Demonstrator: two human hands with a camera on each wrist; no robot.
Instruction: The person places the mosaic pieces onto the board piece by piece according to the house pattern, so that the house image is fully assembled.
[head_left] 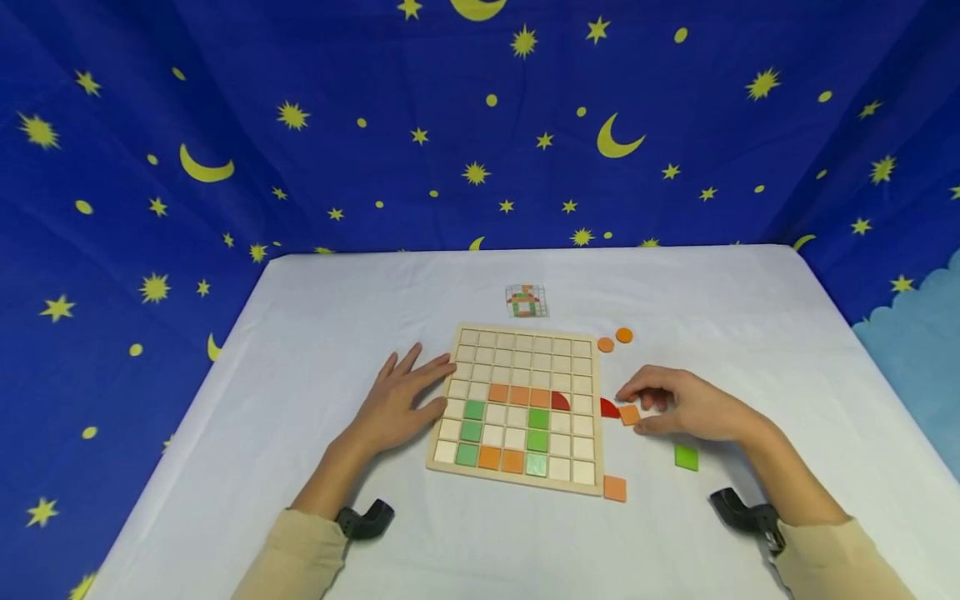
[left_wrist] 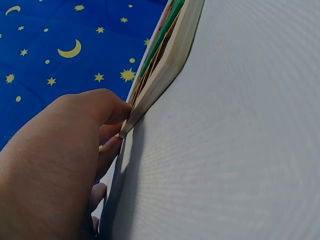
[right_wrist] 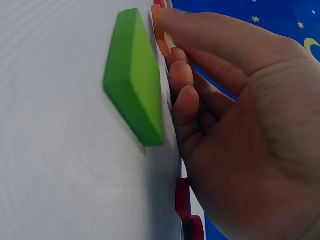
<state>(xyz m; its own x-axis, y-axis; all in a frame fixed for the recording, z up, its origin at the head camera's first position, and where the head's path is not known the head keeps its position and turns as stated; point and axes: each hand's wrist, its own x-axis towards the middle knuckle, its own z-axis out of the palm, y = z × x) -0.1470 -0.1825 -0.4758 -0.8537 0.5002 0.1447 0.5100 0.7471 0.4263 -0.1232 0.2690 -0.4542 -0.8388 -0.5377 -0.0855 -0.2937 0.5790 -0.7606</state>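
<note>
A wooden grid board (head_left: pixel 600 492) lies on the table, with green, orange and red tiles in some of its cells. My left hand (head_left: pixel 393 408) rests at its left side, fingers spread, with thumb and fingertips touching the frame. In the left wrist view, that hand (left_wrist: pixel 60 160) meets the board's edge (left_wrist: pixel 172 55). To the right of the board, my right hand (head_left: pixel 690 404) pinches an orange square tile (head_left: pixel 630 415) between thumb and index finger, low over the cloth. A red quarter-circle tile (head_left: pixel 610 408) lies beside it. The right wrist view shows the thumb across the orange tile (right_wrist: pixel 159 30).
A small pattern card (head_left: pixel 527 301) lies behind the board. Two orange discs (head_left: pixel 624 335) are near its far right corner. A green square tile (head_left: pixel 686 457) lies below the right hand, and another orange square (head_left: pixel 615 488) by the near right corner. Two dark red pieces (right_wrist: pixel 183 200) show in the right wrist view.
</note>
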